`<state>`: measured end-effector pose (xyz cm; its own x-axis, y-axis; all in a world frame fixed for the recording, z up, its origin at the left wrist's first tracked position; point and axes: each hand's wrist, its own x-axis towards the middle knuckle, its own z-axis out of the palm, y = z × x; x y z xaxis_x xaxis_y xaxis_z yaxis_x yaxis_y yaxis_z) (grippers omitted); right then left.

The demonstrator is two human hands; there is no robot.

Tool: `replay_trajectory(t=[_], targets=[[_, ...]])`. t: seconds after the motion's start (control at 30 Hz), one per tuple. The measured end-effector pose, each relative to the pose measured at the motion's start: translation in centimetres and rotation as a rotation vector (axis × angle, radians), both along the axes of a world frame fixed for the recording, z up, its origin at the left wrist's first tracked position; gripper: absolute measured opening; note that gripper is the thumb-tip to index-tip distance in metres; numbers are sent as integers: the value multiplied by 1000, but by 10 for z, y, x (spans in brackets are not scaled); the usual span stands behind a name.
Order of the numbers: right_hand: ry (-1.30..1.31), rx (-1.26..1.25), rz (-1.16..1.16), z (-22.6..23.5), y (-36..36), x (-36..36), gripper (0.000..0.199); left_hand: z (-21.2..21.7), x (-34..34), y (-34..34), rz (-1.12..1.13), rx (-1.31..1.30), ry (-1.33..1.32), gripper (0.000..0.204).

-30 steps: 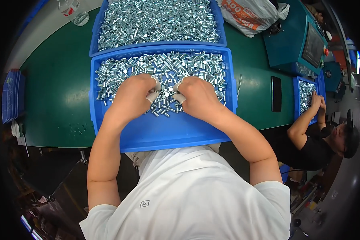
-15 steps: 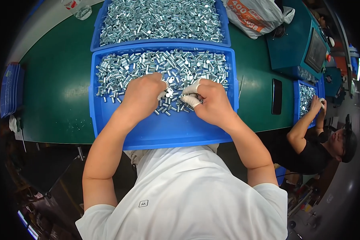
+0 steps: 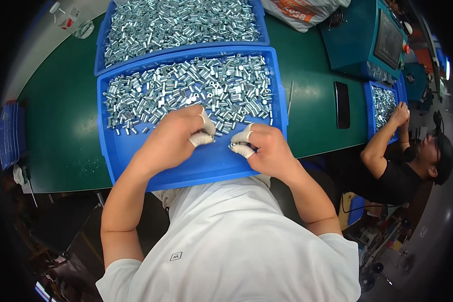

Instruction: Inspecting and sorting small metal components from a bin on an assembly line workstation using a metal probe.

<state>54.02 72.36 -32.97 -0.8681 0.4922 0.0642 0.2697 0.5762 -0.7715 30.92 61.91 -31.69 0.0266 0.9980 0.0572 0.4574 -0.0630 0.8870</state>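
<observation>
A blue tray [image 3: 196, 178] lies before me, its far part covered with loose, shiny metal sleeves [image 3: 186, 80]. Over the bare near part of it, my right hand [image 3: 271, 150] pinches a small metal sleeve [image 3: 231, 145] between thumb and forefinger. To its left, at the near edge of the spread pieces, my left hand [image 3: 171, 138] is closed in a pinch; a tiny shiny bit shows at its fingertips, too small to name. White finger cots cover the thumb and forefinger of both hands. The fingertips of the two hands are a little apart.
Behind stands a second blue tray [image 3: 100, 53] full of the same sleeves. On the green table [image 3: 60, 126] lie a black phone [image 3: 342, 105] and a thin metal rod [image 3: 290, 95]. A plastic bottle [image 3: 75, 22], a bag [image 3: 307, 12] and a machine [image 3: 357, 40] stand farther back. At right a co-worker [image 3: 387, 166] handles another tray [image 3: 372, 121].
Both hands have come off the heap of sleeves toward me, over the tray's near part. The right hand now shows a sleeve at its fingertips. The whole view has shifted and turned slightly.
</observation>
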Motion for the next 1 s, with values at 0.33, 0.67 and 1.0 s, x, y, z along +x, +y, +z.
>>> replay_trajectory(t=[0.33, 0.67, 1.0], targets=[[-97, 66, 55, -19, -4, 3, 16, -24, 36, -5, -136, -62, 434, 14], [-92, 86, 64, -19, -5, -1, 18, -26, 36, -12, -127, -71, 468, 10], [-12, -25, 55, -11, -7, -2, 21, -19, 36, -13, -89, -97, 272, 7]])
